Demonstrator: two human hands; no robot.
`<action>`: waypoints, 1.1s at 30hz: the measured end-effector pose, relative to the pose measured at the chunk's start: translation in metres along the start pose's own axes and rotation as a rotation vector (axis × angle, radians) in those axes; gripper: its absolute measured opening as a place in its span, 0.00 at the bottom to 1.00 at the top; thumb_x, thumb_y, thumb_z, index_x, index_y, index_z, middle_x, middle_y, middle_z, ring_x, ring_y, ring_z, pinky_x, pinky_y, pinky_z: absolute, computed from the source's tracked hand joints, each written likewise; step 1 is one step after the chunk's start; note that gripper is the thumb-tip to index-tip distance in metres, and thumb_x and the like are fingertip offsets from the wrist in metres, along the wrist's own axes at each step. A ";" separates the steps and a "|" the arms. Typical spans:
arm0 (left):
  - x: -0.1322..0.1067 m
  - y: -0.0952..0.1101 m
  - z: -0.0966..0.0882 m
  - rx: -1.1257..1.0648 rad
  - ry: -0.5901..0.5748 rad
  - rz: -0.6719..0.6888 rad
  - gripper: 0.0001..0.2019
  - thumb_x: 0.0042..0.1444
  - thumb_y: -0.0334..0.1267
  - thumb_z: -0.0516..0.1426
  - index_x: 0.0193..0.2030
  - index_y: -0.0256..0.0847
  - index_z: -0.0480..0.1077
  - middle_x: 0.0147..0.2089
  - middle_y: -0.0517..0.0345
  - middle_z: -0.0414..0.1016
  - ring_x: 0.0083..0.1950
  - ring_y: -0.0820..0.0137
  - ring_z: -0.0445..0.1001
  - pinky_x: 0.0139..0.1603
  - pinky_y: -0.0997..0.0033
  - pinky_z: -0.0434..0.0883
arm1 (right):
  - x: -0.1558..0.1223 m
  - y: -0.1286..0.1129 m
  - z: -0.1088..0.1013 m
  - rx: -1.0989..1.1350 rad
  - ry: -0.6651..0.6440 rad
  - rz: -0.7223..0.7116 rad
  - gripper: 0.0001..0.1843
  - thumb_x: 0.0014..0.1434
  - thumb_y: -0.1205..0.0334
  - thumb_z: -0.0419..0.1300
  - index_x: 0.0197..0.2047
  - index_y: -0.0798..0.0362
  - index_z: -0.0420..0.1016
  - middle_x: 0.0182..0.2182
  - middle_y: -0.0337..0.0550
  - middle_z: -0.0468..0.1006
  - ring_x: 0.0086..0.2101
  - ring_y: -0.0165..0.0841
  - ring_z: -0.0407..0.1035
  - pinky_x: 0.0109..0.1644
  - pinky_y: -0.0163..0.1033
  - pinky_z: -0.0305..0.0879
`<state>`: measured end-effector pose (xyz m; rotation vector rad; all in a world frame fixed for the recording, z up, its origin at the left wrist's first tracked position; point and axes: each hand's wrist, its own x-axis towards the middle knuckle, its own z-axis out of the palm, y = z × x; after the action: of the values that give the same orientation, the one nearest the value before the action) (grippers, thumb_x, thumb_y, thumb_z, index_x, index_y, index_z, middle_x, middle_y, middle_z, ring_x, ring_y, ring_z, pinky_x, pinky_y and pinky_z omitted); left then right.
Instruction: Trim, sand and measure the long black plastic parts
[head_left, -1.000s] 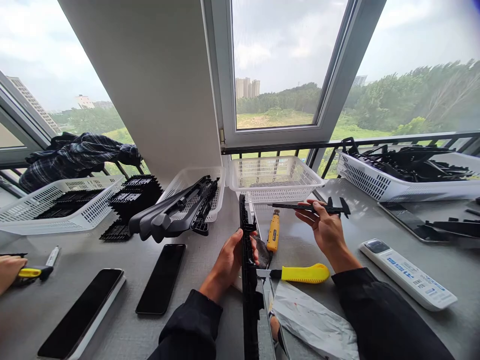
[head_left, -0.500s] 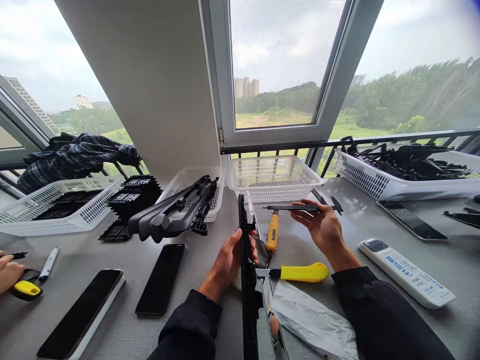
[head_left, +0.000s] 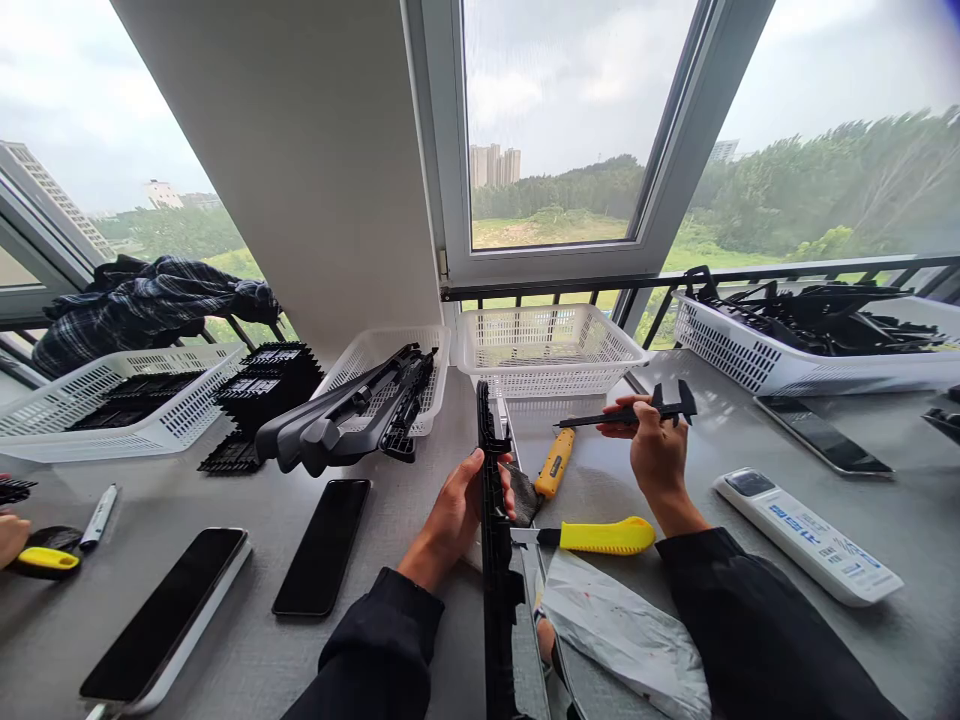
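Note:
A long black plastic trim piece (head_left: 496,560) stands lengthwise in front of me, with my left hand (head_left: 459,505) closed around its middle. My right hand (head_left: 660,455) grips a black caliper (head_left: 667,403), its thin end pointing left over the table. Just below that end lies a yellow-handled tool (head_left: 555,463). Beside the trim piece rests a yellow utility knife (head_left: 606,536), its blade end close to the part. Under the knife is a crumpled white plastic bag (head_left: 619,625).
White baskets (head_left: 551,385) line the window side; one holds long black parts (head_left: 360,400). Stacked black pieces (head_left: 270,390) stand at the left. Phones (head_left: 322,548) and a white packaged device (head_left: 806,535) lie on the table. Another person's hand (head_left: 11,538) shows at the left edge.
My right hand has turned the caliper and moved slightly right, so its jaw end now stands higher. The yellow-handled tool has tilted. My left hand keeps its hold on the trim piece.

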<state>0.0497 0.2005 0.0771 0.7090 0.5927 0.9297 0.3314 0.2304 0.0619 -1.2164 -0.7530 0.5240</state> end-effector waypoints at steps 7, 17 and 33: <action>0.001 -0.001 0.000 0.006 0.007 0.003 0.30 0.53 0.61 0.73 0.47 0.33 0.81 0.34 0.58 0.75 0.30 0.70 0.75 0.29 0.71 0.78 | 0.000 -0.009 -0.001 -0.025 0.097 -0.102 0.13 0.60 0.52 0.59 0.36 0.53 0.79 0.29 0.42 0.82 0.20 0.31 0.73 0.22 0.36 0.73; 0.001 -0.001 0.000 0.013 0.012 0.000 0.30 0.53 0.61 0.73 0.48 0.33 0.81 0.34 0.58 0.76 0.30 0.70 0.76 0.29 0.71 0.78 | 0.003 -0.005 0.001 0.019 0.078 -0.084 0.15 0.60 0.49 0.61 0.35 0.53 0.77 0.29 0.38 0.78 0.20 0.28 0.70 0.21 0.35 0.72; 0.002 -0.002 -0.001 0.015 -0.003 0.005 0.28 0.57 0.58 0.71 0.48 0.32 0.80 0.34 0.57 0.75 0.30 0.69 0.75 0.30 0.70 0.78 | -0.008 -0.001 0.012 0.044 -0.167 -0.067 0.15 0.62 0.46 0.65 0.40 0.50 0.79 0.39 0.43 0.84 0.30 0.34 0.80 0.35 0.46 0.85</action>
<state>0.0508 0.2018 0.0743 0.7250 0.5958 0.9295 0.3174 0.2324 0.0626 -1.1121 -0.9161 0.5882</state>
